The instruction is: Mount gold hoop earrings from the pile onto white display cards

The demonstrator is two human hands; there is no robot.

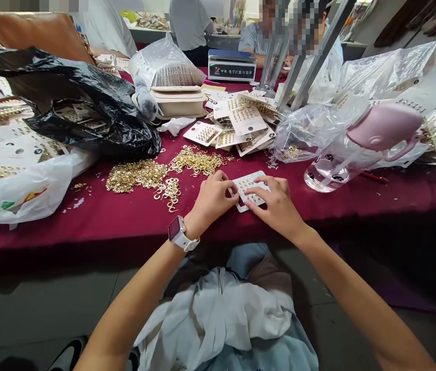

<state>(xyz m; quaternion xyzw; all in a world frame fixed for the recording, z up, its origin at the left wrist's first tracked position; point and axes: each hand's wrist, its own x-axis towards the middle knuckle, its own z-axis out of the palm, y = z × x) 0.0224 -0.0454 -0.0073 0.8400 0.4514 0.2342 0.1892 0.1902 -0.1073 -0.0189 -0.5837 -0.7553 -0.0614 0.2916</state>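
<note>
A small white earring card (249, 181) with rows of gold pieces lies on the dark red tablecloth in front of me. My left hand (214, 198), a white-strapped watch on its wrist, grips the card's left edge with bent thumb and fingers. From the other side my right hand (275, 203) holds the card, its curved fingers and thumb resting on the face and lower right edge. Any small piece between my fingertips is too tiny to make out. Left of my hands lie a heap of gold hoops (196, 161) and a pile of small gold pieces (136, 175).
Filled earring cards (241, 117) are stacked behind my hands. A pink-lidded bottle (382, 129) leans at the right near clear plastic bags. On the left sits a black plastic bag (98, 98). A digital scale (232, 66) and other people are farther back.
</note>
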